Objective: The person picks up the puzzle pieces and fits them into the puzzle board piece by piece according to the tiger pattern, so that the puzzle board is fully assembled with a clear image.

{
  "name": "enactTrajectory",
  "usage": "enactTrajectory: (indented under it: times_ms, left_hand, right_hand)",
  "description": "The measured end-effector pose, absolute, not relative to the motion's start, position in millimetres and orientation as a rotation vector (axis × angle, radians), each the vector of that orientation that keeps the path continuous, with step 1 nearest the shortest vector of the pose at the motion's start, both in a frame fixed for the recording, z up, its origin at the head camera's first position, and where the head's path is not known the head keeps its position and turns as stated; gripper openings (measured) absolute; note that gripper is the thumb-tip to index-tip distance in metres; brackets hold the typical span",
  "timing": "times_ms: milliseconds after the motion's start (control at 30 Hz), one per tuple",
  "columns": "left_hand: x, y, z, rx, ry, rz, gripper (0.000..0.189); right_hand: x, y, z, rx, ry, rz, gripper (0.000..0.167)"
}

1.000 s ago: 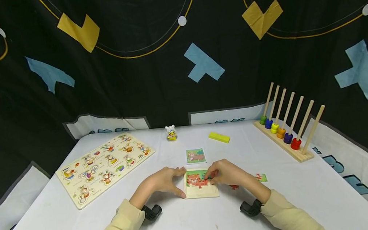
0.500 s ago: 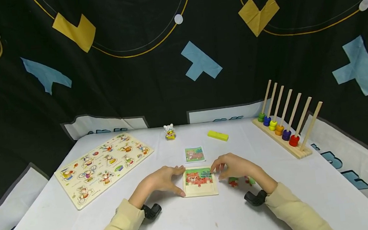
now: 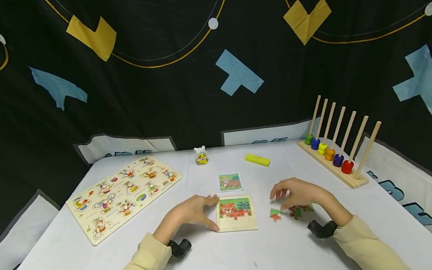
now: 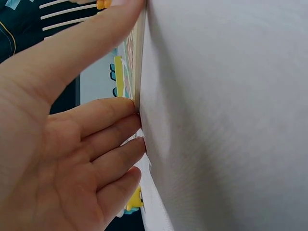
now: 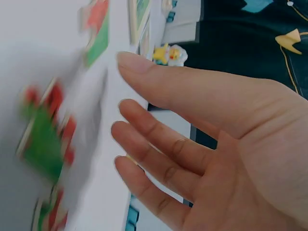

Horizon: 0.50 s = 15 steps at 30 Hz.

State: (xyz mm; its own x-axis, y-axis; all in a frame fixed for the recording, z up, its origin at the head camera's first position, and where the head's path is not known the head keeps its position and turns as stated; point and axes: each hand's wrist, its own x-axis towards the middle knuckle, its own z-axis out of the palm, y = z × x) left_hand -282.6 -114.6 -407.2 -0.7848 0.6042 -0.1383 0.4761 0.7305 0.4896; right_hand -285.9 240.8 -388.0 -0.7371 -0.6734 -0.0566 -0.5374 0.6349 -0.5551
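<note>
A square wooden jigsaw tray (image 3: 237,226) lies in front of me, its upper part filled by puzzle pieces forming a red tiger on green (image 3: 233,209). My left hand (image 3: 192,211) rests at the tray's left edge, thumb at the near corner and fingers at the far one. In the left wrist view those fingers (image 4: 115,113) touch the tray's side, fairly straight. To the right, my right hand (image 3: 297,191) hovers with relaxed fingers, holding nothing. Under and beside it lie several loose red-and-green jigsaw pieces (image 3: 275,214), some partly hidden by the hand; one green piece (image 5: 45,144) looks blurred in the right wrist view.
Behind the tray lies a small bear picture card (image 3: 229,182). Farther back are a figurine (image 3: 200,155) and a yellow block (image 3: 257,160). A large picture board (image 3: 123,196) lies left; a wooden peg rack (image 3: 336,166) with coloured rings stands right.
My right hand has let go of a piece on the tray's right side and moved right, above the loose pieces. The left hand has stayed at the tray's edge.
</note>
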Motion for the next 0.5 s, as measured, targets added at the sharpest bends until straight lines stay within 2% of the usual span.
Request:
enactTrajectory:
  times_ms: [300,500]
  left_hand:
    - [-283,-117,-410,0.842,2.647,0.632,0.092]
    - [-284,-116,-411,0.837,2.648,0.629,0.092]
  right_hand:
    - [-269,275,-395,-0.904,2.642,-0.825,0.025]
    - [-260,296,-397,-0.859,2.697,-0.810,0.030]
